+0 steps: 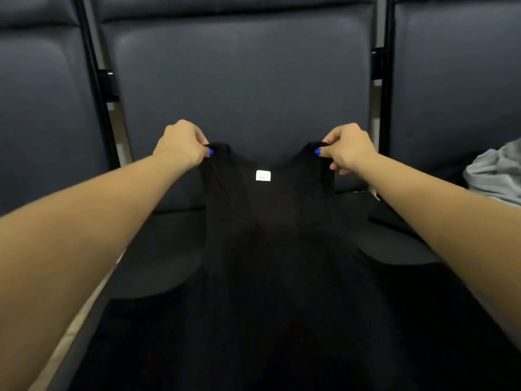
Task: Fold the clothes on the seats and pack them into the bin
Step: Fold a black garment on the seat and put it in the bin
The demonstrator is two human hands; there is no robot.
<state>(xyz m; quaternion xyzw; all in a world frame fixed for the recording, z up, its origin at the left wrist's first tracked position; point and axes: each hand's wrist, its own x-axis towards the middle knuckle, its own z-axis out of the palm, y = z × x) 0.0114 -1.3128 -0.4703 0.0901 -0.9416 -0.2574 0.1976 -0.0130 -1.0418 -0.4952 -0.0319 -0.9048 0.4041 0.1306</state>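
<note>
Barely started: left hand (182,143) and right hand (347,148) each pinch a strap of the black top (270,235), fingers curled tight, garment spread unfolded over the seat (169,249). Grey garment (496,173) waits on next seat; bin not in view

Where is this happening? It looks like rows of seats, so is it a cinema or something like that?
Probably a cinema or auditorium: padded dark seat backs stand side by side, split by black armrest posts, and the seat cushion looks like the fold-down sort.

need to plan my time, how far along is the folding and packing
Nothing visibly finished, and no bin in view. In hand: left hand and right hand each pinch a strap of a black top, held spread over the seat, unfolded. Left: a grey garment on the right.
</note>
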